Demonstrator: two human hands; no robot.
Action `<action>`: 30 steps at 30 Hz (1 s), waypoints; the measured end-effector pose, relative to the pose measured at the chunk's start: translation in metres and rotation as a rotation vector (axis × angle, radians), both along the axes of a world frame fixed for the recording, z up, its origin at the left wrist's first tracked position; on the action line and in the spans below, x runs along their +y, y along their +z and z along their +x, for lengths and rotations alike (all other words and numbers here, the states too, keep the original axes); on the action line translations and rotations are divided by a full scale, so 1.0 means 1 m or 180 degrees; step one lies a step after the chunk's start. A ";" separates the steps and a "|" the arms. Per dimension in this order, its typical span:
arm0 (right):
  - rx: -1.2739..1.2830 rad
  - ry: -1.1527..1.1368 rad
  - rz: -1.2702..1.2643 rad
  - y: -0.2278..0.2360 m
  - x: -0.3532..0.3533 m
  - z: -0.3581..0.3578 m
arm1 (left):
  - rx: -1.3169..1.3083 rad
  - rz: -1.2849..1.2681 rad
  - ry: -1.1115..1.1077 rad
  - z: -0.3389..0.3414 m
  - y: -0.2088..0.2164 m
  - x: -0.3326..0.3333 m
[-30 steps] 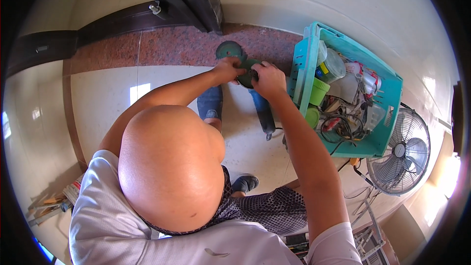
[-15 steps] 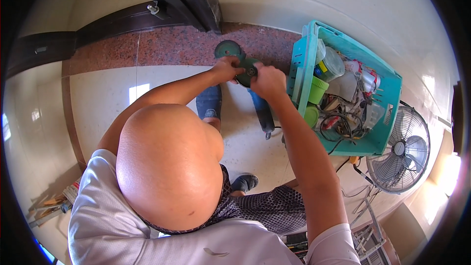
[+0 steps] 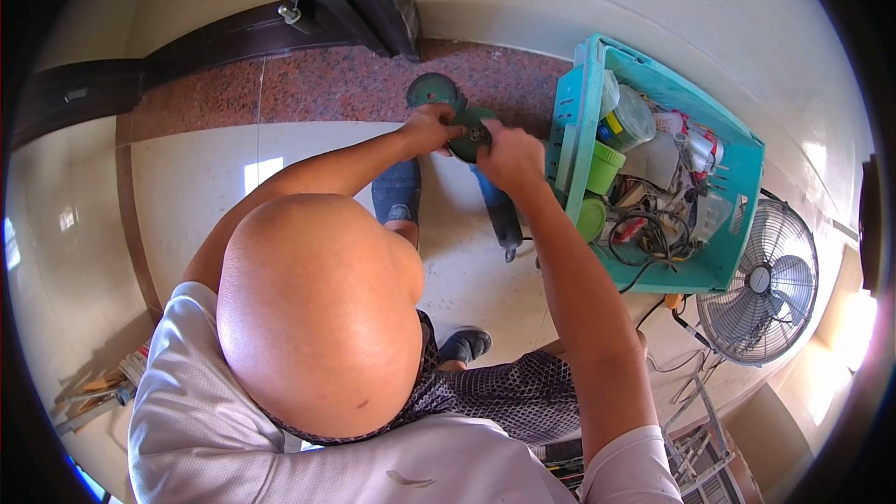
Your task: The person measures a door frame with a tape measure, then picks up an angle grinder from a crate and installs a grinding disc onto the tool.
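Both arms are reaching out toward twelve o'clock, elbows bent. The left hand (image 3: 431, 124) is closing its fingers around the rim of a green disc (image 3: 469, 134) on an angle grinder (image 3: 497, 207) — the right hand (image 3: 509, 155) is pinching at the disc's hub. A turquoise crate (image 3: 569, 121) is sitting at three o'clock of the hands.

Both hands (image 3: 471, 140) gripping green disc (image 3: 471, 133) on angle grinder (image 3: 499, 210), teal crate (image 3: 569, 121) beside
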State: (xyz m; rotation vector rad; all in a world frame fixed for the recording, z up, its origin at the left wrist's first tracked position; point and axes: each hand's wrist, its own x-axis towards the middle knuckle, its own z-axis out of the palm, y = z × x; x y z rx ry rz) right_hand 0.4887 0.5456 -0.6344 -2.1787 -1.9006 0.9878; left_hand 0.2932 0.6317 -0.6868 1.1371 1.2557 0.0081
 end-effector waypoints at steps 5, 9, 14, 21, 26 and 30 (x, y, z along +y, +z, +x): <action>-0.0190 -0.0511 -0.0246 0.002 0.000 -0.002 | 0.0067 0.0009 -0.0094 -0.004 0.001 0.000; 0.0177 -0.1402 0.0148 -0.024 -0.037 -0.007 | -0.0034 0.0053 -0.0042 0.004 -0.002 -0.001; 0.0298 -0.0850 0.0491 -0.019 -0.044 -0.030 | -0.0130 -0.0222 0.0002 -0.005 -0.004 0.001; 0.0257 -0.0682 0.1227 -0.037 -0.022 -0.021 | -0.0145 -0.0153 0.0052 -0.002 -0.003 0.000; 0.0178 -0.0819 0.1309 -0.048 -0.018 -0.025 | -0.0005 -0.0038 -0.0122 0.000 0.000 0.001; -0.0115 -0.0772 0.1165 -0.046 -0.017 -0.024 | 0.0063 -0.0105 -0.0074 -0.002 -0.003 0.000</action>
